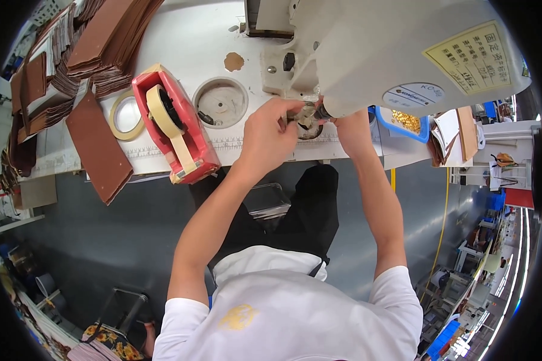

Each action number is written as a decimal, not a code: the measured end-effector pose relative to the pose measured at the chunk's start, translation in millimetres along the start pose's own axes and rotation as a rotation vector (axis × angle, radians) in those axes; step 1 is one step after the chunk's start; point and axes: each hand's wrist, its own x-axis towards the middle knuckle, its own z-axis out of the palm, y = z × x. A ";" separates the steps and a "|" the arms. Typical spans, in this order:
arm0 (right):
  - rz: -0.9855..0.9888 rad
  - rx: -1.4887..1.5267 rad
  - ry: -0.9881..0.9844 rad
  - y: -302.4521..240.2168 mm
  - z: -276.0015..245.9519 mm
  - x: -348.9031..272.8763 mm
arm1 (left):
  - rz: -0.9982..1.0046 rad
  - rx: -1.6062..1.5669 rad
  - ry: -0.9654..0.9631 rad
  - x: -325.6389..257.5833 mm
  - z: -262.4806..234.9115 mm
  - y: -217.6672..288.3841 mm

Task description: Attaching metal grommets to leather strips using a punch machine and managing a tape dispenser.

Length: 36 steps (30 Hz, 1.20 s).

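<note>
Both of my hands are at the lower working part of a big pale grey machine (pixel 367 54) on the bench. My left hand (pixel 271 132) comes from the left, its thumb and fingers curled in a pinch beside the small round metal part (pixel 309 127) under the machine's head. Whatever lies between those fingertips is too small to make out. My right hand (pixel 352 133) is on the other side of that metal part, fingers bent in against it. The machine's head partly hides these fingers, and I cannot see what they hold.
Left of my hands stand a red tape dispenser (pixel 206 153), a tape roll (pixel 115 123) and stacked brown leather-like pieces (pixel 105 39). One brown piece (pixel 99 144) overhangs the bench edge. A round dish (pixel 238 108) is set in the bench. At right, a blue tray (pixel 423 129) holds small gold-coloured parts.
</note>
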 end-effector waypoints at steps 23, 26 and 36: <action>-0.267 -0.028 -0.206 19.1 -18.5 -8.3 | 0.168 0.065 0.099 -6.5 11.9 -16.0; -0.250 0.015 -0.250 19.7 -20.6 -6.0 | 0.179 0.059 0.108 -6.1 11.5 -16.6; -0.256 -0.049 -0.296 19.4 -22.8 0.6 | 0.177 0.068 0.108 -6.1 12.0 -15.5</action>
